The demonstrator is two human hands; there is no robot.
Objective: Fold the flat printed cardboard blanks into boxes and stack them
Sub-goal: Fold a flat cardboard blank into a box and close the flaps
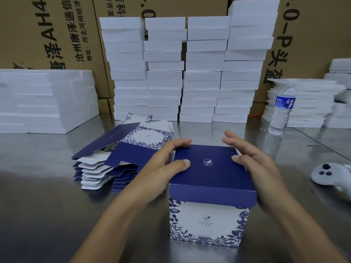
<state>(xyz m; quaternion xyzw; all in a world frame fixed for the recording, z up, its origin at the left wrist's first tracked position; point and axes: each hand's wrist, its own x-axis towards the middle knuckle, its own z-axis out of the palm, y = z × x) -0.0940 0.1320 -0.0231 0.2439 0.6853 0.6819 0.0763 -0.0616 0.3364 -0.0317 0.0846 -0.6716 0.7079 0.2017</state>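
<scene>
Near the front edge of the steel table [47, 186], a folded blue-and-white box [209, 221] stands upright with its dark blue lid closed. Both hands are on that lid: the left hand [167, 158] grips its far left corner, fingers curled over the edge and thumb flat on top, while the right hand [254, 168] lies open along the right side, fingers straight. Just left of the box lies a pile of flat blanks [114, 158]. White foam stacks [190, 73] line the far edge, with a water bottle [283, 109] toward the right edge.
</scene>
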